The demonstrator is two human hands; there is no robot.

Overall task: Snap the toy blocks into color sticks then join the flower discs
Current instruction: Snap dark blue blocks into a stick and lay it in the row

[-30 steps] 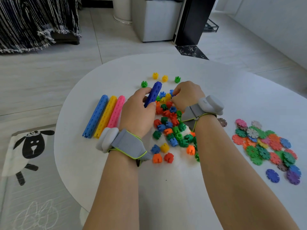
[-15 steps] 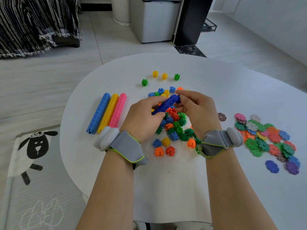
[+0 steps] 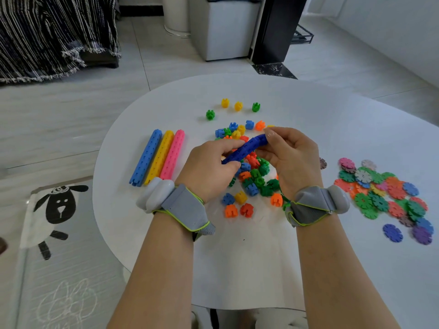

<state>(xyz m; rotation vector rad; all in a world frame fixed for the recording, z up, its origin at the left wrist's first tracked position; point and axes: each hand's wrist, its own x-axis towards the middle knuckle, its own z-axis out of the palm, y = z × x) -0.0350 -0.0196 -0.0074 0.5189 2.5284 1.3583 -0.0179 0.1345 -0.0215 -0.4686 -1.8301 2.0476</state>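
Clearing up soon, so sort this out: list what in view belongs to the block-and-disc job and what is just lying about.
Job: dark blue stick, held by left hand and right hand; loose blocks; finished blue stick, yellow stick, pink stick; flower discs.
Lying about: sheep mat; striped throw; white cabinet.
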